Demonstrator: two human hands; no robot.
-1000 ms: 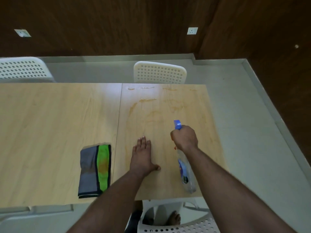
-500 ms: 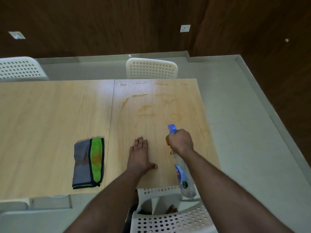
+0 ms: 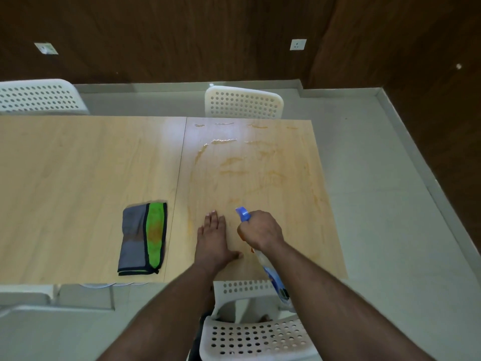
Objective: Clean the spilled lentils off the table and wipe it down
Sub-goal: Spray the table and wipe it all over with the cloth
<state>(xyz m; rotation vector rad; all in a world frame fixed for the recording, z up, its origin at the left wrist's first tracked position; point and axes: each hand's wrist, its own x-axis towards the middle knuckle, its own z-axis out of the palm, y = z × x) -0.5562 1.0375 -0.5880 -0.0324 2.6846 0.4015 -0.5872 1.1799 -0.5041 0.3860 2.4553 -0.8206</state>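
Right hand (image 3: pixel 261 227) gripping spray bottle (image 3: pixel 273 274), left hand (image 3: pixel 214 243) flat on table (image 3: pixel 78 165)

Both forearms are bare from the lower edge of the view up to the wrists, with no sleeve, watch, band or ring showing on either. The left hand (image 3: pixel 214 244) has short, pale fingernails, seen at the fingertips lying nearest the bench (image 3: pixel 78 178). The right hand (image 3: pixel 263 230) shows only its back and knuckles; its nails are hidden.
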